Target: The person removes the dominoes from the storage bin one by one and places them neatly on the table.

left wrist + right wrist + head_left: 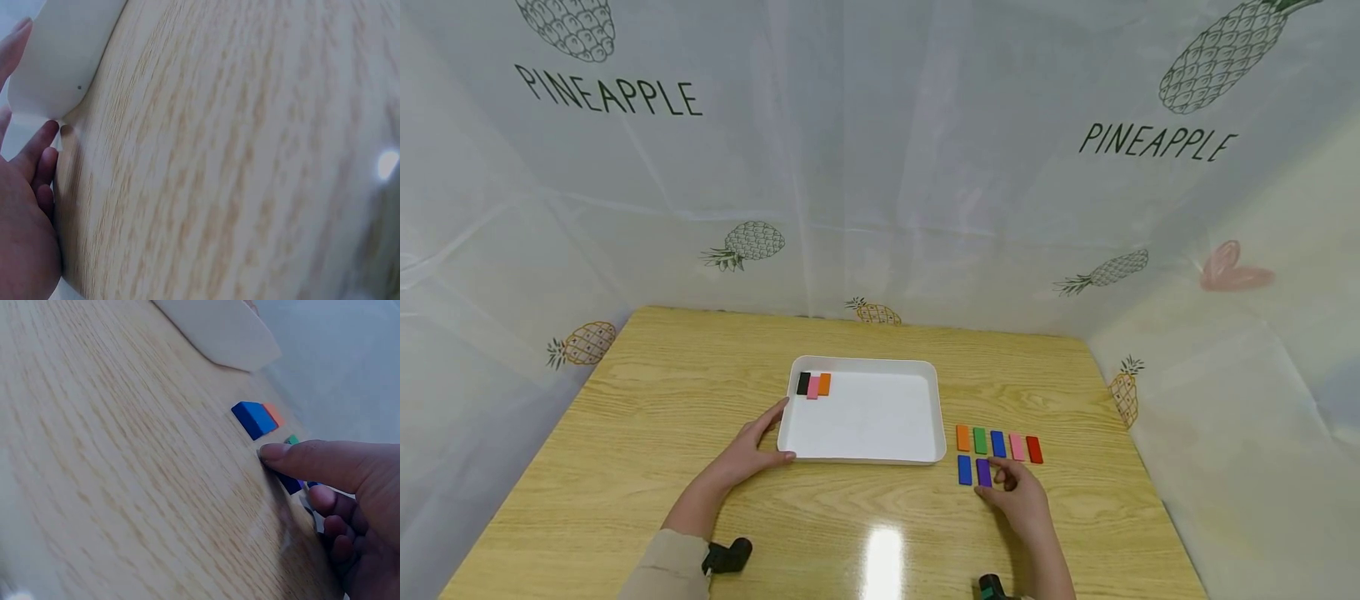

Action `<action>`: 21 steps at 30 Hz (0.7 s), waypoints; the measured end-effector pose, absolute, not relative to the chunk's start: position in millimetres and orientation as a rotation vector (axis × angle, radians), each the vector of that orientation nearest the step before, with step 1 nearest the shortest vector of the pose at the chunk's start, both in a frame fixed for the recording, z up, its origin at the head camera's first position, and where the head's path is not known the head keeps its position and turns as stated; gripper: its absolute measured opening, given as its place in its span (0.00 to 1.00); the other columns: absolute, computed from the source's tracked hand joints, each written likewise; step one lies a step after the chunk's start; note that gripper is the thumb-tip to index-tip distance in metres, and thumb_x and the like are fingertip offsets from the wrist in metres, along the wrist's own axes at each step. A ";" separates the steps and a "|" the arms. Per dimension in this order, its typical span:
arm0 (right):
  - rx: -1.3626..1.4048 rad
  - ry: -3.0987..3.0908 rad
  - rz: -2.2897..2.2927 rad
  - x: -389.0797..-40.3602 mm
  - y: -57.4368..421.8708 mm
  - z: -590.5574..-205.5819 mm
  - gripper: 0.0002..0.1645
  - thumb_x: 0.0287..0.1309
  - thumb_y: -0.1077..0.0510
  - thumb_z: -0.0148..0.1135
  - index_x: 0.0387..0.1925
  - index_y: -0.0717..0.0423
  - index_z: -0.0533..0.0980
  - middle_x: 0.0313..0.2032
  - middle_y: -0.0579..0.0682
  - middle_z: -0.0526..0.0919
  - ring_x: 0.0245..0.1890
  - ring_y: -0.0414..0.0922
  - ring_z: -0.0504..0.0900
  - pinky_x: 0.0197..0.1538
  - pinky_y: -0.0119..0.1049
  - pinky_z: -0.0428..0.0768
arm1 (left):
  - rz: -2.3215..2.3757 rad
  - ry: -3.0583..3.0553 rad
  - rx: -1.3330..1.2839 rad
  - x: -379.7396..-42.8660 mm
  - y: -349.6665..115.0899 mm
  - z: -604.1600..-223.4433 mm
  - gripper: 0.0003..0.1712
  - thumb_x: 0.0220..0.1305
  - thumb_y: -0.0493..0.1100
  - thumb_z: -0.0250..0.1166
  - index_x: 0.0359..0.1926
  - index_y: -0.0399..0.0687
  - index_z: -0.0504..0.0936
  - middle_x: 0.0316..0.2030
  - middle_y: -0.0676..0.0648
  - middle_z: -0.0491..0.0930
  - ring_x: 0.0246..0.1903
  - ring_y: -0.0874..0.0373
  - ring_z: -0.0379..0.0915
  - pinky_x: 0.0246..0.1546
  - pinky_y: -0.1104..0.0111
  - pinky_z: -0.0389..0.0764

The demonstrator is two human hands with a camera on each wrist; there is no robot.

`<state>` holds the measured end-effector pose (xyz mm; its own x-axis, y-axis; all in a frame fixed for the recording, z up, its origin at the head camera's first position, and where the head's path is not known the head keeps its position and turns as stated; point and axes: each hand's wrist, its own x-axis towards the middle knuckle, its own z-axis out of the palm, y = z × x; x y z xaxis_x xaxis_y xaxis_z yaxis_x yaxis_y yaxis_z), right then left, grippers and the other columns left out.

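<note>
A white tray [865,417] lies on the table, with my left hand [747,454] at its near left corner. The thumb rests along the front wall and the spread fingers touch the left side. In the left wrist view, the fingertips are right at the tray's wall [56,69]. My right hand [1021,500] pinches a purple tile [983,472] between thumb and index finger, close over the table. The thumb partly covers that tile in the right wrist view. A blue tile [965,470] lies just left of it.
Behind the purple tile is a row of orange [963,438], green [980,441], blue [997,443], pink [1017,447] and red [1034,450] tiles. Black [803,383], pink [812,388] and orange [824,384] tiles sit together inside the tray's far left corner. A pineapple-print curtain [880,167] surrounds the table.
</note>
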<state>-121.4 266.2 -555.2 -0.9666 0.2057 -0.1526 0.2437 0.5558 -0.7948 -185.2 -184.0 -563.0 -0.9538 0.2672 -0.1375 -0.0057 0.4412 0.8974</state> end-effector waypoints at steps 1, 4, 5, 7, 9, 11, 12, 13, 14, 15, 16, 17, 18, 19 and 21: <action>0.398 2.735 -1.404 -121.4 266.1 -555.0 0.29 0.46 0.66 0.76 0.52 0.64 0.78 0.32 0.50 0.73 0.33 0.44 0.66 0.34 0.33 0.64 | 1.517 2.438 0.227 -185.3 -184.1 -563.1 0.57 0.51 0.52 0.76 0.77 0.58 0.53 0.71 0.40 0.59 0.69 0.38 0.46 0.64 0.36 0.47; 0.405 2.739 -1.395 -121.8 265.7 -555.0 0.28 0.46 0.66 0.76 0.52 0.64 0.78 0.33 0.51 0.73 0.34 0.45 0.66 0.34 0.33 0.64 | 1.519 2.435 0.232 -185.4 -184.0 -562.9 0.57 0.51 0.52 0.76 0.77 0.58 0.53 0.71 0.40 0.58 0.69 0.38 0.47 0.64 0.36 0.47; 0.406 2.739 -1.392 -121.9 265.6 -555.1 0.29 0.46 0.66 0.76 0.52 0.64 0.78 0.33 0.51 0.73 0.34 0.45 0.66 0.34 0.33 0.64 | 1.523 2.431 0.231 -185.4 -183.9 -562.9 0.57 0.51 0.51 0.76 0.77 0.58 0.53 0.71 0.40 0.58 0.69 0.38 0.47 0.64 0.36 0.47; 0.408 2.740 -1.386 -122.0 265.6 -555.1 0.29 0.46 0.66 0.76 0.53 0.64 0.78 0.33 0.51 0.73 0.34 0.45 0.66 0.34 0.33 0.64 | 1.530 2.427 0.228 -185.3 -183.7 -562.8 0.57 0.51 0.51 0.76 0.77 0.58 0.53 0.71 0.40 0.58 0.69 0.38 0.47 0.64 0.36 0.46; 0.410 2.742 -1.380 -122.0 265.6 -555.0 0.29 0.46 0.65 0.76 0.53 0.64 0.78 0.33 0.50 0.73 0.34 0.45 0.66 0.34 0.33 0.64 | 1.535 2.423 0.225 -185.4 -183.7 -562.8 0.57 0.51 0.51 0.77 0.77 0.58 0.53 0.71 0.40 0.58 0.69 0.38 0.47 0.64 0.36 0.46; 0.410 2.743 -1.374 -122.0 265.7 -555.1 0.29 0.46 0.65 0.76 0.53 0.64 0.77 0.33 0.50 0.73 0.35 0.46 0.66 0.34 0.34 0.64 | 1.536 2.425 0.227 -185.4 -183.7 -562.9 0.57 0.51 0.50 0.77 0.77 0.57 0.53 0.71 0.39 0.59 0.69 0.38 0.47 0.64 0.37 0.47; 0.411 2.744 -1.371 -121.9 265.7 -555.1 0.29 0.46 0.65 0.76 0.53 0.64 0.78 0.33 0.50 0.73 0.35 0.46 0.66 0.34 0.34 0.64 | 1.536 2.426 0.232 -185.5 -183.8 -562.9 0.57 0.51 0.50 0.77 0.77 0.57 0.53 0.71 0.39 0.59 0.69 0.38 0.47 0.64 0.37 0.47; 0.409 2.745 -1.368 -121.9 265.7 -555.1 0.29 0.46 0.65 0.76 0.53 0.64 0.78 0.33 0.50 0.73 0.35 0.46 0.66 0.34 0.34 0.64 | 1.536 2.428 0.234 -185.5 -183.8 -562.7 0.57 0.51 0.50 0.77 0.77 0.56 0.53 0.71 0.39 0.59 0.69 0.38 0.48 0.64 0.37 0.47; 0.407 2.748 -1.368 -121.7 265.4 -554.7 0.29 0.46 0.65 0.76 0.53 0.64 0.78 0.33 0.50 0.73 0.35 0.46 0.66 0.34 0.34 0.64 | 1.537 2.427 0.236 -183.8 -182.6 -557.3 0.56 0.52 0.49 0.76 0.77 0.54 0.53 0.71 0.38 0.59 0.68 0.37 0.48 0.64 0.37 0.47; 0.405 2.749 -1.370 -121.4 265.1 -554.2 0.29 0.46 0.65 0.76 0.53 0.64 0.78 0.33 0.50 0.73 0.35 0.46 0.66 0.34 0.34 0.64 | 1.535 2.430 0.245 -181.7 -181.2 -552.0 0.56 0.52 0.47 0.76 0.77 0.52 0.53 0.70 0.37 0.59 0.68 0.36 0.49 0.64 0.36 0.48; 0.400 2.750 -1.374 -121.1 265.1 -553.9 0.29 0.46 0.65 0.76 0.53 0.64 0.78 0.33 0.50 0.73 0.34 0.45 0.66 0.34 0.34 0.64 | 1.538 2.433 0.250 -181.2 -180.8 -550.6 0.56 0.53 0.46 0.76 0.76 0.50 0.53 0.70 0.36 0.59 0.68 0.36 0.48 0.64 0.36 0.48; 0.395 2.751 -1.380 -120.7 265.0 -553.9 0.30 0.45 0.65 0.76 0.53 0.64 0.78 0.34 0.50 0.73 0.34 0.45 0.66 0.34 0.34 0.64 | 1.541 2.435 0.255 -181.0 -180.8 -550.0 0.55 0.53 0.45 0.76 0.76 0.50 0.53 0.70 0.35 0.59 0.68 0.35 0.48 0.64 0.36 0.48; 0.393 2.750 -1.391 -120.2 265.1 -553.9 0.30 0.45 0.65 0.76 0.53 0.63 0.78 0.34 0.51 0.74 0.34 0.45 0.67 0.34 0.33 0.65 | 1.536 2.440 0.259 -180.8 -180.7 -549.4 0.55 0.54 0.45 0.75 0.76 0.49 0.53 0.70 0.35 0.59 0.68 0.35 0.48 0.64 0.36 0.48; 0.391 2.746 -1.404 -119.6 265.0 -553.8 0.30 0.45 0.65 0.76 0.54 0.63 0.77 0.34 0.51 0.74 0.34 0.45 0.67 0.34 0.33 0.65 | 1.534 2.443 0.258 -180.6 -180.6 -549.0 0.55 0.54 0.44 0.75 0.76 0.49 0.53 0.70 0.35 0.59 0.68 0.35 0.48 0.64 0.36 0.48; 0.396 2.744 -1.429 -118.3 264.2 -552.9 0.32 0.45 0.65 0.76 0.55 0.63 0.77 0.35 0.52 0.74 0.35 0.45 0.68 0.35 0.32 0.67 | 1.527 2.450 0.262 -182.0 -182.1 -554.2 0.55 0.53 0.45 0.76 0.77 0.50 0.53 0.70 0.36 0.59 0.68 0.35 0.48 0.64 0.36 0.48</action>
<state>-118.3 264.2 -552.9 -0.9675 0.2133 -0.1361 0.2338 0.5479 -0.8032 -182.0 -182.1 -554.2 -0.9545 0.2773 -0.1096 0.0237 0.4371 0.8991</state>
